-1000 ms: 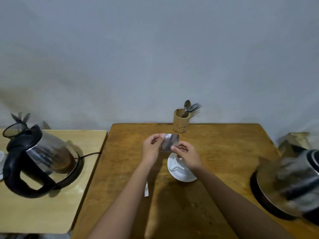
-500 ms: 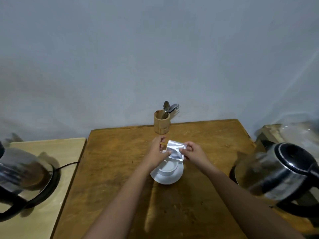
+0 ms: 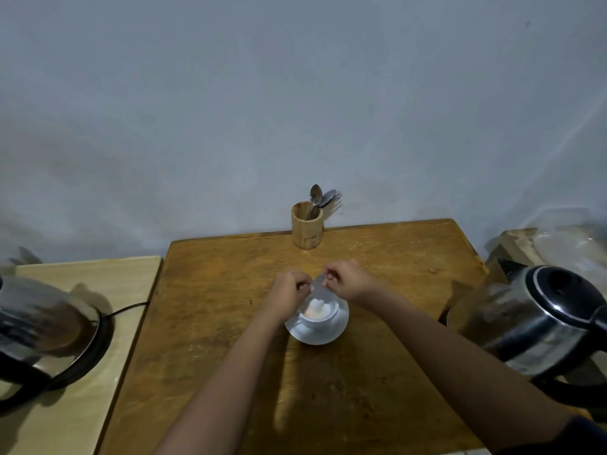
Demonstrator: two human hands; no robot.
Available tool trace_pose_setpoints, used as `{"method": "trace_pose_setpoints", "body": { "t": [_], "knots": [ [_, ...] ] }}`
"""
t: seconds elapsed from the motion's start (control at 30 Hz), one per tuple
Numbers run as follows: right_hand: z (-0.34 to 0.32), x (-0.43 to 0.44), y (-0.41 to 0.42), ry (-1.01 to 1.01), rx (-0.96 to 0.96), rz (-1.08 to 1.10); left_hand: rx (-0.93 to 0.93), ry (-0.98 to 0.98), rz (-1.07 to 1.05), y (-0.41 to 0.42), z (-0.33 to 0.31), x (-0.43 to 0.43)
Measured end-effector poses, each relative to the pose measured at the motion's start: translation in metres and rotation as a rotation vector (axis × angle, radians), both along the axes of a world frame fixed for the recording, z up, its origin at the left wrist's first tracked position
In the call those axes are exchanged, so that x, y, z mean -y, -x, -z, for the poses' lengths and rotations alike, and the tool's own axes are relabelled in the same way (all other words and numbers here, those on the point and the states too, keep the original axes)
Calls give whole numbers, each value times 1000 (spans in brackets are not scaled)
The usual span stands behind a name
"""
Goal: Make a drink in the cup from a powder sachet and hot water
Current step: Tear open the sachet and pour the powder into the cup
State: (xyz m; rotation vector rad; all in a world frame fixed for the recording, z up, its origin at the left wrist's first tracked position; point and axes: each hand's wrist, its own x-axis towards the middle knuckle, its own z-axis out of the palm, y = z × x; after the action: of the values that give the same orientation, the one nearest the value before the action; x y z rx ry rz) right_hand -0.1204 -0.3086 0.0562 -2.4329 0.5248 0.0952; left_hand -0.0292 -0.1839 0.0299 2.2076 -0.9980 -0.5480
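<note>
Left hand (image 3: 290,292) and right hand (image 3: 349,282) pinch sachet (image 3: 318,288) between fingertips, directly above cup (image 3: 320,314). Cup on saucer (image 3: 323,333), centre of bench (image 3: 230,323). Pale powder visible inside cup. 2 kettles flank bench.

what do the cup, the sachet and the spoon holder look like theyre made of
Cup: glossy white, likely glazed ceramic, matching its saucer. Sachet: thin silvery film, probably foil or plastic; it is blurred. Spoon holder: pale matte wood or bamboo, with visible grain.
</note>
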Motion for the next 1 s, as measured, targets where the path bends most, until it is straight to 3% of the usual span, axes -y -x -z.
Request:
{"method": "trace_pose_setpoints", "body": {
  "t": [0.33, 0.57, 1.0],
  "knots": [
    [-13, -1, -9, 124, -139, -80, -266, 147, -242, 7, 16, -16],
    [-18, -5, -11, 212, -187, -88, -115, 15, -77, 0, 8, -16],
    [-21, -4, -9, 121, -131, -111, -67, 47, -85, -5, 9, -19]
  ]
}}
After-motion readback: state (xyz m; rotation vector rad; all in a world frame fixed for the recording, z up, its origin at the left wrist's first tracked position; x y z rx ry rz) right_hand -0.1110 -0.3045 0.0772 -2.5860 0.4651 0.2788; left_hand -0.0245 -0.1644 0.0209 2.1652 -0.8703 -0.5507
